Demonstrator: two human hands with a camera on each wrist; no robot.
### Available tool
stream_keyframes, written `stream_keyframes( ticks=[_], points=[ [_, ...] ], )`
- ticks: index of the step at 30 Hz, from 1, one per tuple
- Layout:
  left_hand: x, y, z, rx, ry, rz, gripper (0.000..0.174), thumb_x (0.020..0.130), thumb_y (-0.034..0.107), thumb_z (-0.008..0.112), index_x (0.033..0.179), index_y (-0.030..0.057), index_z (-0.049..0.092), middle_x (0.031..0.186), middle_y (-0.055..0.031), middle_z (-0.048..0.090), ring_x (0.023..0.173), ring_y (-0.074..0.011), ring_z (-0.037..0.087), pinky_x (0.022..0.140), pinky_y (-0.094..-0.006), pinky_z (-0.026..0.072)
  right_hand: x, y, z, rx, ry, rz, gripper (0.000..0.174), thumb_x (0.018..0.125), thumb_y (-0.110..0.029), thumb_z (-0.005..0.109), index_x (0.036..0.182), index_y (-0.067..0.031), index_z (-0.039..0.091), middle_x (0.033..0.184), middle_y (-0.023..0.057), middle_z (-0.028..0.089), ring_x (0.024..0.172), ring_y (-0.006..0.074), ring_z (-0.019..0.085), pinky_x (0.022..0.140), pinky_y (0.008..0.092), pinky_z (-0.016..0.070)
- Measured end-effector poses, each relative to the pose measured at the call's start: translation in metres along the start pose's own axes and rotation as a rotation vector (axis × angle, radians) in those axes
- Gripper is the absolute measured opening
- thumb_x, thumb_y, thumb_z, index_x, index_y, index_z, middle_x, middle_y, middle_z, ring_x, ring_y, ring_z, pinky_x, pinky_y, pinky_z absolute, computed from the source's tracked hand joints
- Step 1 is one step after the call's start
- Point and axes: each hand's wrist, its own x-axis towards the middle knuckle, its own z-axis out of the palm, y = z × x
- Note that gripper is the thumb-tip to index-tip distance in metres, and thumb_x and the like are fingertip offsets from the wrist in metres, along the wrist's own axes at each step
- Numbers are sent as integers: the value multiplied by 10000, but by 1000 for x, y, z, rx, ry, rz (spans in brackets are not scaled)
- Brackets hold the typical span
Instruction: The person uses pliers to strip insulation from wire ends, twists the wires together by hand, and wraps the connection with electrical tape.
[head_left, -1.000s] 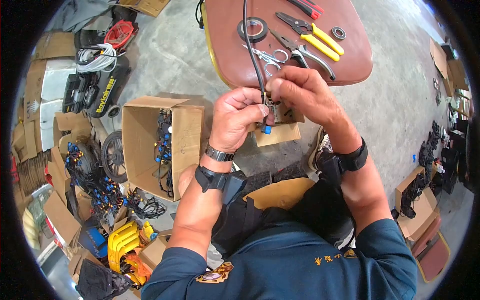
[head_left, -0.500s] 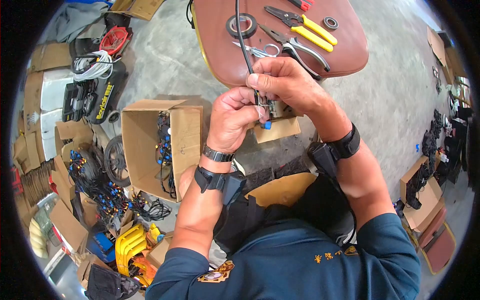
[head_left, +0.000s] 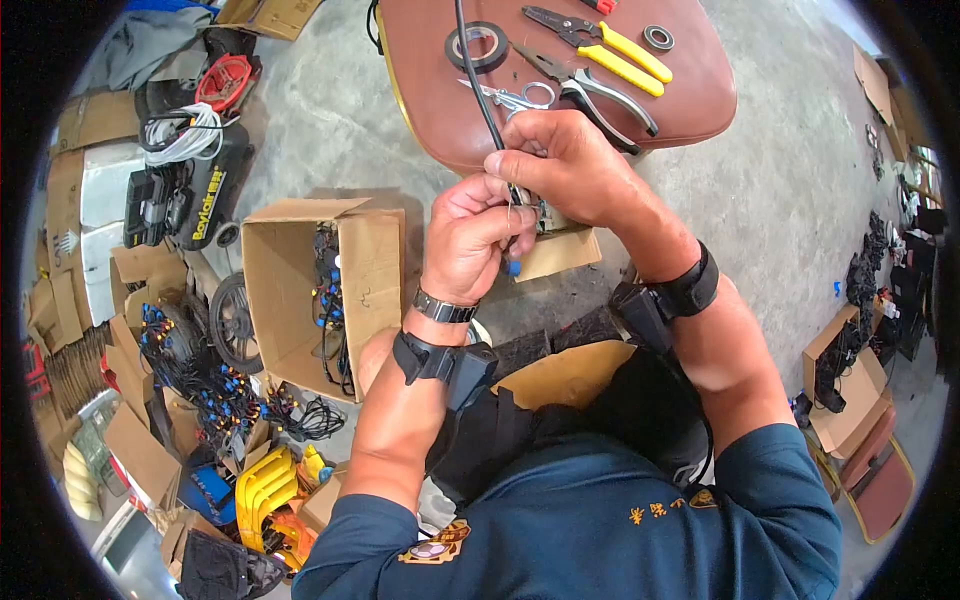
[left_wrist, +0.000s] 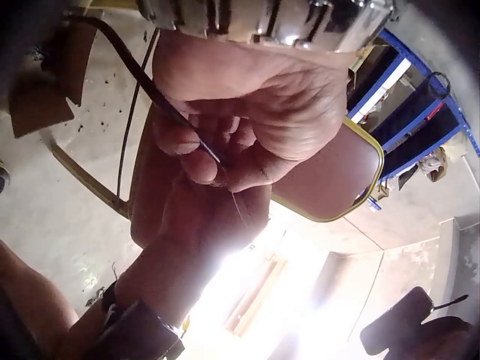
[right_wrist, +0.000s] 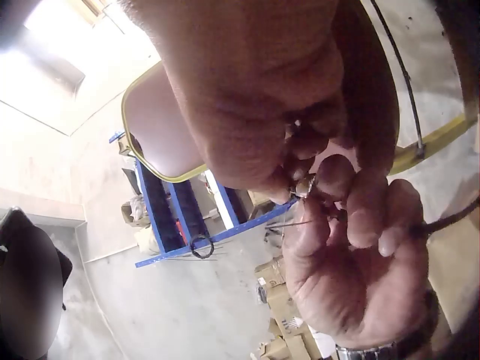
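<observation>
Since the earlier frames, the right hand has moved closer to the left hand, and the blue connector has shifted leftward. Both hands pinch the black cable, its upper length passing over the padded seat.

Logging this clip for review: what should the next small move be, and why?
Probably gather in the thin wire with the right hand: its end juts free of the fingers, while the left hand pinches the black cable, apparently steadying it.
</observation>
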Motion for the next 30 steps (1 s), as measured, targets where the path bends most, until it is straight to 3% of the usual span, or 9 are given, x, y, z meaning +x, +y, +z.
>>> stream_keyframes(
  ticks=[1, 4, 10, 14, 17, 23, 28, 30],
  points=[
    [0, 0, 1, 1, 10, -3, 76, 839, -33, 622, 895, 17, 631, 770, -66, 649, 623, -127, 595, 569, -245, 448, 1, -3, 0, -59, 11, -6, 243, 906, -181, 649, 817, 45, 634, 649, 62, 613, 621, 86, 541, 555, 290, 460],
    [2, -2, -3, 45, -15, 34, 77, 869, -17, 611, 939, -1, 640, 792, -91, 669, 672, -150, 636, 578, -240, 462, -3, -21, -4, 49, -24, 171, 207, 914, -186, 662, 841, 8, 644, 720, -29, 565, 682, 38, 484, 595, 238, 417],
    [1, 7, -5, -66, -11, 121, 164, 916, 25, 590, 1057, -41, 643, 841, -116, 678, 712, -195, 665, 650, -280, 536, -5, -16, -8, 228, 21, 95, 214, 944, -206, 622, 904, 1, 659, 803, -9, 602, 722, 55, 514, 636, 240, 432],
    [3, 4, -18, -39, -75, 149, 219, 944, 97, 595, 1107, -45, 628, 953, -134, 679, 841, -235, 677, 753, -397, 586, -17, -17, -16, 344, -108, 87, 116, 902, -116, 626, 951, -12, 642, 781, -21, 584, 713, 53, 533, 659, 224, 444],
    [0, 7, -8, -38, -15, 126, 223, 952, 107, 589, 1111, -46, 627, 977, -145, 683, 875, -245, 684, 770, -404, 593, -24, -21, -17, 209, -184, 136, 113, 861, -66, 635, 956, -4, 629, 805, -4, 617, 738, 45, 566, 625, 204, 440],
    [-1, 7, -2, -11, 35, 156, 191, 948, 68, 584, 1092, -48, 631, 963, -124, 675, 827, -211, 671, 742, -362, 582, -27, -23, -15, 120, -136, 120, 62, 848, -61, 651, 856, 0, 644, 757, 16, 651, 726, 41, 580, 611, 206, 449],
    [0, 9, -8, 26, -36, 170, 175, 933, 83, 607, 1059, -36, 635, 909, -116, 681, 746, -189, 656, 654, -316, 553, -27, -20, -13, 62, -79, 16, 68, 844, -58, 653, 824, 7, 652, 731, 12, 650, 716, 47, 578, 628, 230, 462],
    [1, 9, -8, 47, -49, 188, 180, 927, 93, 618, 1054, -33, 637, 895, -112, 681, 736, -188, 657, 644, -315, 552, -26, -27, -13, 203, -97, 88, 100, 827, -66, 631, 787, 23, 653, 708, 40, 652, 692, 75, 586, 639, 248, 481]
  ],
)
